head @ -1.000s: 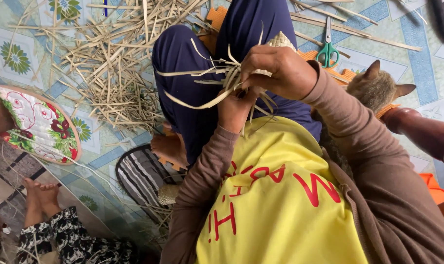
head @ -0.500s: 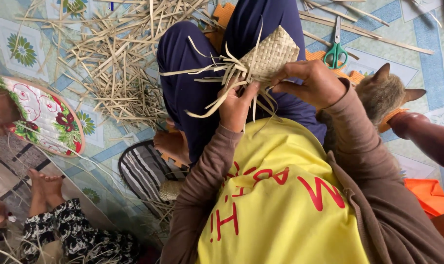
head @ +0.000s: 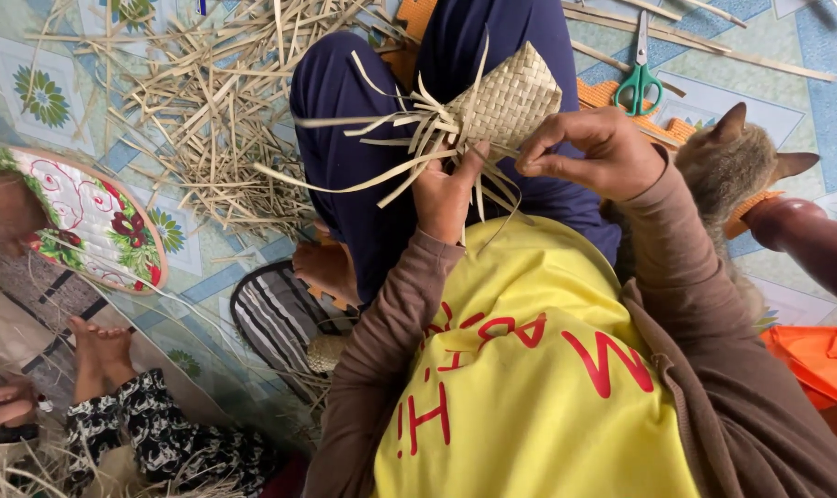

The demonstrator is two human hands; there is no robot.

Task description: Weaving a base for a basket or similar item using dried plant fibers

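— What do we have in our hands?

— Our left hand is clenched around the gathered base of the woven leaf pouch, where the loose strips fan out away from the palm. Our right hand sits just beside it, fingertips pinched on a thin strip at the pouch's lower edge.

— And the pouch itself?

— It rises just beyond both hands, held above our lap, with its plaited face turned up towards us and one pointed corner farthest from the hands. The unwoven strips spread out past our left hand, some curling over our dark blue trouser leg.

— What lies further out?

— Beyond our left hand, a heap of dry cut strips covers the patterned floor. Past our right hand, a brown cat sits against our sleeve, and further beyond it green-handled scissors lie on the floor among long strips. Something orange lies near our right elbow.

— Anyone else near us?

— Well out on our left hand's side, another person's bare feet and patterned trousers show, next to a round tray painted with flowers. A striped mat lies under our leg.
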